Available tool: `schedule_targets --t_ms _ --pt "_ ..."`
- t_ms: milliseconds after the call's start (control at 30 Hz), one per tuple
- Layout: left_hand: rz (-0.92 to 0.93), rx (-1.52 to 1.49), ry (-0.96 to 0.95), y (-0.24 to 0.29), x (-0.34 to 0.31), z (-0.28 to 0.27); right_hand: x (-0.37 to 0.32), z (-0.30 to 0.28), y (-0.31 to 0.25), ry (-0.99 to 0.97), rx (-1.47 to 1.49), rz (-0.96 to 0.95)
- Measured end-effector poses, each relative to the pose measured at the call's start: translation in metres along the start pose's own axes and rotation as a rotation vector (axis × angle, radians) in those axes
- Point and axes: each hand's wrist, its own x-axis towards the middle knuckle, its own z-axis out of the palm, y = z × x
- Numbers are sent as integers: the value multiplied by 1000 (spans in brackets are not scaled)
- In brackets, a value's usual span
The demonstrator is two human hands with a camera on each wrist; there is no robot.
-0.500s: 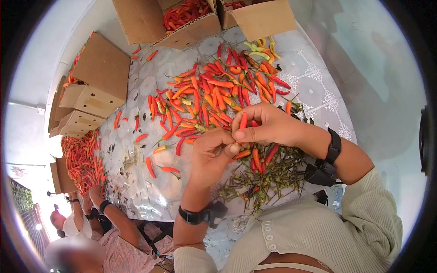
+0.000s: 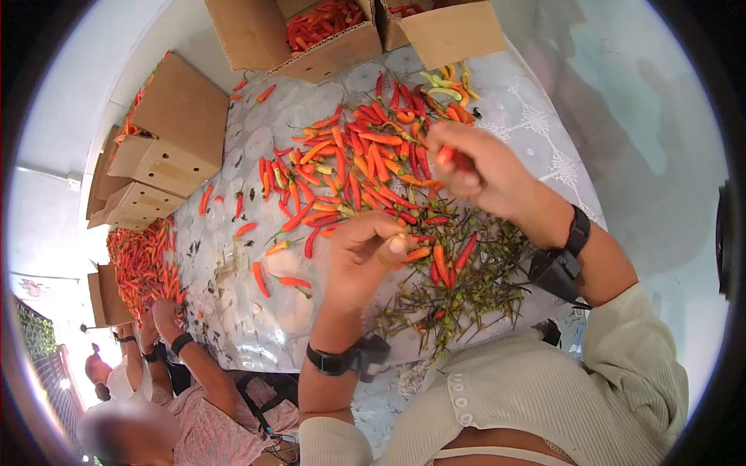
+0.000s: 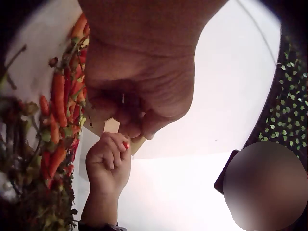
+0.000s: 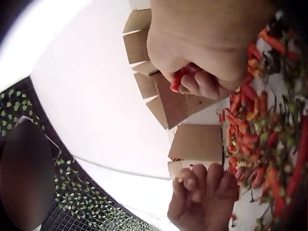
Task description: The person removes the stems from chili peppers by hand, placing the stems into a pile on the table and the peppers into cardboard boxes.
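Observation:
The right hand curls round red chilies, whose red tips also show in its fist in the right wrist view. Nearer the body, the left hand is raised apart from it, thumb against forefinger. In the right wrist view the left hand pinches a small pale piece, too small to identify. Red and orange chilies lie spread beyond the left hand. Beneath and beside the hands is a heap of green stems, with a few chilies on it.
Open cardboard boxes of chilies stand at the far edge, others at the left. Another person's hands are at a large chili pile. Yellow-green chilies lie at the far right of the patterned tablecloth.
The hands were together at a chili; now they are apart. The right hand has moved up and right with red chilies in it, while the left has hardly moved.

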Motion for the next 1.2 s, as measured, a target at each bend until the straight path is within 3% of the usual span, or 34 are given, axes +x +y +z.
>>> schedule_targets --t_ms 67,167,267,300,400,433,567,667,833,967,1033,1200 --pt "-25 -13 43 3 -1 -1 5 -12 -9 82 176 -5" --pt "14 35 -78 -3 2 -10 3 -14 -18 115 81 -22" --pt "135 132 -74 -3 5 -7 -5 -4 -20 81 -356 72" --pt "76 98 -52 0 3 -6 -6 -9 -24 -32 -523 151" --pt "122 121 -17 -1 5 -13 -10 -5 -19 -365 -972 118" --pt "101 125 7 -3 4 -16 -11 -2 -20 -514 -1008 -104" --pt "39 103 110 2 3 -7 -26 11 -12 -612 -1278 -84" --pt "24 238 129 0 4 -6 -28 21 -14 -534 -1429 53" --pt "121 590 117 -2 4 -10 -21 6 -12 -306 -1502 -220" --pt "132 981 -14 15 4 -7 -13 -8 -3 -31 -1612 -406" --pt "96 1204 -101 17 2 -6 -16 -4 -10 -89 -1555 -366" --pt "-10 1070 -80 11 4 -5 -24 16 -12 -295 -1485 -191"
